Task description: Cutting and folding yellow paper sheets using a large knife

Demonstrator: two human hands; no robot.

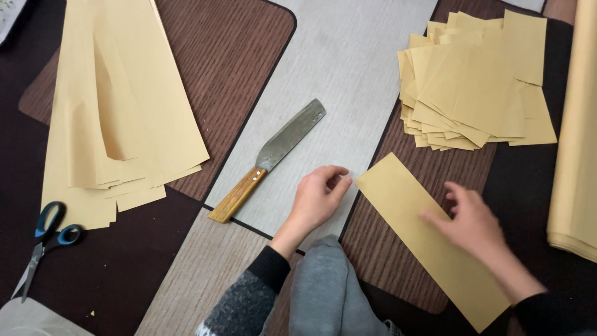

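Observation:
A long tan paper strip (410,211) lies slanted on the brown ribbed mat (398,249). My right hand (469,221) rests on the strip's middle, fingers spread and blurred. My left hand (317,196) is at the strip's upper left corner, its fingers curled and touching the corner's edge. A flat-bladed knife (273,155) with a wooden handle lies on the grey board (348,68), just left of my left hand, untouched.
A messy stack of cut tan squares (472,87) sits at the upper right. Long tan sheets (118,106) lie at the left, more at the right edge (575,137). Blue-handled scissors (43,239) lie at the lower left. My grey-clad knee (323,286) is below.

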